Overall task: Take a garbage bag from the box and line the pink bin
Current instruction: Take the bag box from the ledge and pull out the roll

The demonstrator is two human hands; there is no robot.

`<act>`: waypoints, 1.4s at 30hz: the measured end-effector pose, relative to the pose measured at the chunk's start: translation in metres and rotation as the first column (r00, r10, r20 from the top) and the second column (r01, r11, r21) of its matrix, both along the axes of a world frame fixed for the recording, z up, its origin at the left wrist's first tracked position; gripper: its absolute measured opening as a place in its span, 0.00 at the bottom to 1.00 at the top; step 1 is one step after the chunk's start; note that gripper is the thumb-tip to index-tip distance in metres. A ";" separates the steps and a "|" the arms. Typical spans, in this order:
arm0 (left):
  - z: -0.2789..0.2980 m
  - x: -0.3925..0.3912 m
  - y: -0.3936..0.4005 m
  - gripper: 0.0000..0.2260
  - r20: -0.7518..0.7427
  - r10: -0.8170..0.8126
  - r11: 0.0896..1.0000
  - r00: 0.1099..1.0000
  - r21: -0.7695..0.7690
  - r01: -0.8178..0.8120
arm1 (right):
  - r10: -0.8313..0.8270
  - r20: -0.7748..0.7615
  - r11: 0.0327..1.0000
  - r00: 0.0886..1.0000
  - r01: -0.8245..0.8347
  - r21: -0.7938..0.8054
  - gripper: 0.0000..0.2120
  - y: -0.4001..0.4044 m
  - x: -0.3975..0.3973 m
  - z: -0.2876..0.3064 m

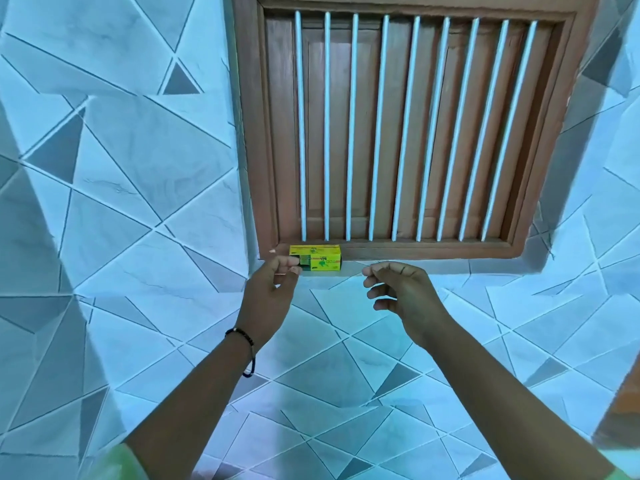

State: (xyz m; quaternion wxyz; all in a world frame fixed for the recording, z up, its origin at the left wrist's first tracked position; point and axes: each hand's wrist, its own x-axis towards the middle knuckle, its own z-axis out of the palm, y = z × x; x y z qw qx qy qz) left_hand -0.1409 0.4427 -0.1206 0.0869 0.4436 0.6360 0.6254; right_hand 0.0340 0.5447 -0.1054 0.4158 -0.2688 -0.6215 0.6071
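A small yellow and green box of garbage bags (320, 259) lies on the tiled sill below a wooden window. My left hand (273, 282) is raised at the box's left end, its fingertips touching or just in front of that end; I cannot tell whether it grips the box. My right hand (398, 289) hovers a little to the right of the box, fingers loosely curled and apart, holding nothing. The pink bin is not in view.
A brown wooden window frame (398, 251) with white vertical bars fills the wall above the sill. Blue and grey patterned tiles (138, 202) cover the wall around and below it. A black bead bracelet (244, 348) sits on my left wrist.
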 end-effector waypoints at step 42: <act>-0.086 -0.062 0.110 0.32 -0.170 0.055 0.987 0.984 -0.137 -0.079 | -0.089 -0.079 0.993 0.993 0.083 -0.078 0.11 0.116 -0.091 -0.068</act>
